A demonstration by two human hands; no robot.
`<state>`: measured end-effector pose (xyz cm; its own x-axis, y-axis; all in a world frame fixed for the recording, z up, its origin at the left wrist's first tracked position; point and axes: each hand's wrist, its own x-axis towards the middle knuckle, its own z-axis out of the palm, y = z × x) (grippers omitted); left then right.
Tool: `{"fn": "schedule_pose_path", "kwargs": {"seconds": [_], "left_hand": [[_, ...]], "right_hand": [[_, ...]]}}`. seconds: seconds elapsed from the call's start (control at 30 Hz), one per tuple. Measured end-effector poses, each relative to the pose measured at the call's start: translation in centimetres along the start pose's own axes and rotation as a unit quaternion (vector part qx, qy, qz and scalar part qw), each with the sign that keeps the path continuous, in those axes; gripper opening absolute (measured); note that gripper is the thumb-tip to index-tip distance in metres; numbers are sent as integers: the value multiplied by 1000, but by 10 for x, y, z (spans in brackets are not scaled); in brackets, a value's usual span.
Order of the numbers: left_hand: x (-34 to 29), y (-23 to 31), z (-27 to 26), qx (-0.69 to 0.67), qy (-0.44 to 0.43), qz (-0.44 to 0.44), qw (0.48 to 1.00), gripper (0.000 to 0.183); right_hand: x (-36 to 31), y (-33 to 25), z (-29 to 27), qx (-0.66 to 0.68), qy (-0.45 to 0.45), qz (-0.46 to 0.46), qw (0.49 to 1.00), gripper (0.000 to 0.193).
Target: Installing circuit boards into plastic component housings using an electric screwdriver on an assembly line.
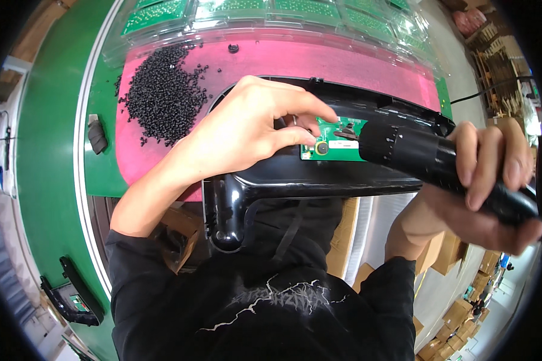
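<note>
My right hand (488, 174) is wrapped round a black electric screwdriver (406, 150), held tilted with its front end over the green circuit board (334, 155). A dark, pointed metal piece (345, 133) shows at that front end; I cannot tell whether it touches the board. The board lies inside a large black plastic housing (331, 174) with a rounded leg at its left. My left hand (253, 123) reaches over the housing, thumb and index finger apart at the board's left part. Its other fingers curl behind, partly hidden, and one wears a ring.
A heap of small black parts (162, 96) lies on the pink mat (235, 66), with one larger round black piece (233, 48) behind. Clear trays (271, 30) of green boards stand at the back. A dark grey object (97, 135) and another black housing (75, 295) lie left.
</note>
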<state>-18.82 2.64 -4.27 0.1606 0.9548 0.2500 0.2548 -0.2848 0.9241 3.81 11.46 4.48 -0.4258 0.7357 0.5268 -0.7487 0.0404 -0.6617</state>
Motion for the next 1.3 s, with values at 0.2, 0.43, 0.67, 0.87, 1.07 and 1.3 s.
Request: {"fn": "schedule_pose_path", "kwargs": {"seconds": [0.2,0.43,0.67,0.87,1.07,1.3], "left_hand": [[-6,2,-5,-55,32,-5,998,32],[-10,2,-7,-100,2,-64,993,32],[-10,6,-9,-4,-32,-85,996,45],[-13,-10,-3,90,43,-1,995,46],[-11,-9,1,103,39,1,994,40],[-8,-1,2,114,53,22,992,34]], "right_hand": [[-8,23,26,4,25,-76,997,41],[-7,35,26,-6,-39,-83,996,48],[-7,27,21,-8,-75,-21,997,48],[4,36,2,-97,-116,78,985,63],[-1,48,-1,-115,-85,64,988,61],[4,53,3,-137,-103,71,983,62]]}}
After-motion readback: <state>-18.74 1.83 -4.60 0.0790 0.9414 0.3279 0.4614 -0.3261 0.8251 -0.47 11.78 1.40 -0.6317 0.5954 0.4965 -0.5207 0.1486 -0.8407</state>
